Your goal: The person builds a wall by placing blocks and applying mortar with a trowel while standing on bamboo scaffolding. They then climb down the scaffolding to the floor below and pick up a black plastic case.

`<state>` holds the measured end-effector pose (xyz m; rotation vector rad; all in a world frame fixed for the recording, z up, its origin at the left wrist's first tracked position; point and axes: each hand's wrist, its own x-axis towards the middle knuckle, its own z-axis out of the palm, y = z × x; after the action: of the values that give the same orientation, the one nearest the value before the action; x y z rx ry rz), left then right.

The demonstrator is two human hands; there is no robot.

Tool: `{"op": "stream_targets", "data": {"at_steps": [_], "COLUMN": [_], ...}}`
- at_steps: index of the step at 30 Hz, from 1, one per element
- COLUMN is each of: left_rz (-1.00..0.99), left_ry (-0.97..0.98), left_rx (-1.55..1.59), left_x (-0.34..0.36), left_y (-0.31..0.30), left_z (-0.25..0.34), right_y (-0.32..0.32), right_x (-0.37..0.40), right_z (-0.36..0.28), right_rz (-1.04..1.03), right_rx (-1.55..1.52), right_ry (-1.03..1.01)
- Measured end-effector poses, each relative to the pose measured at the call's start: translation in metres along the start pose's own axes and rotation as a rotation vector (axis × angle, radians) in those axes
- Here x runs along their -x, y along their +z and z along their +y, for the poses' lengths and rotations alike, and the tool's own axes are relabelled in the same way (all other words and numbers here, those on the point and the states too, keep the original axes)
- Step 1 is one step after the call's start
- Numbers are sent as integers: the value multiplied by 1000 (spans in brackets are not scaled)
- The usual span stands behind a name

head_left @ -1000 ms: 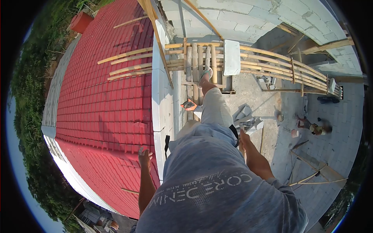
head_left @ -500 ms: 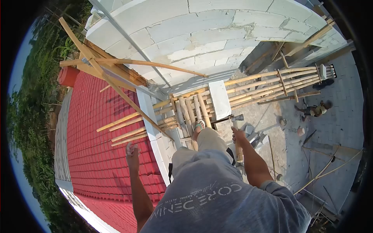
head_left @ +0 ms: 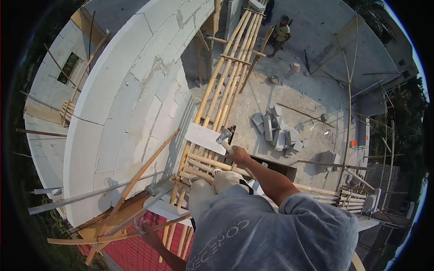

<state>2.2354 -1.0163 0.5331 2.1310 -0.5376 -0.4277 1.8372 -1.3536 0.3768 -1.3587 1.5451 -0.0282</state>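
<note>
My right hand [head_left: 238,156] is wrapped round the wooden handle of a hatchet [head_left: 224,136]. Its metal head overlaps the right end of a white block [head_left: 202,137], which lies across the bamboo poles [head_left: 221,97] of the platform. At the lower left, my left hand [head_left: 147,234] has its dusty fingers apart, right at a long wooden strip [head_left: 122,235] and close to a metal bar [head_left: 140,212]. My bent legs are above short bamboo pieces [head_left: 199,165] laid across the platform.
A tall white block wall [head_left: 122,104] rises on the left. Below are a concrete floor [head_left: 253,108], a heap of grey blocks [head_left: 278,131] and another person [head_left: 281,34]. Red roof tiles [head_left: 131,248] lie at the lower left; leaning poles [head_left: 348,99] stand at right.
My view has swung to the right, showing more floor and wall. The hatchet has come over the white block's end. My left hand has gone from above the roof to beside the wooden strip.
</note>
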Motion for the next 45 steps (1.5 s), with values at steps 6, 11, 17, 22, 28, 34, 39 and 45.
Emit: {"op": "stream_targets", "data": {"at_steps": [6,11,17,22,28,34,39,45], "left_rz": [96,125,267,270,194,259,170,511], "left_ry": [247,65,139,113,1,-344,-876,-1093], "left_rx": [42,233,22,43,-3,63,23,291], "left_x": [-93,-77,-78,-90,-60,37,129,194], "left_y": [-20,-25,-50,-55,-26,21,63,122], "left_z": [65,64,101,117,78,12,-47,-91], "right_y": [12,6,21,66,139,172,164,171], "right_x": [6,-18,-4,3,-13,-40,-24,-26], "right_z": [-41,-217,-456,-586,-642,-675,-673,-670], "right_rz": [129,-10,165,308,306,46,-245,-71], "right_rx": [-52,-166,58,482,566,691,597,690], "right_ry": [-151,-390,-1264,-1655,-1878,-1887,-1686,-1767]}}
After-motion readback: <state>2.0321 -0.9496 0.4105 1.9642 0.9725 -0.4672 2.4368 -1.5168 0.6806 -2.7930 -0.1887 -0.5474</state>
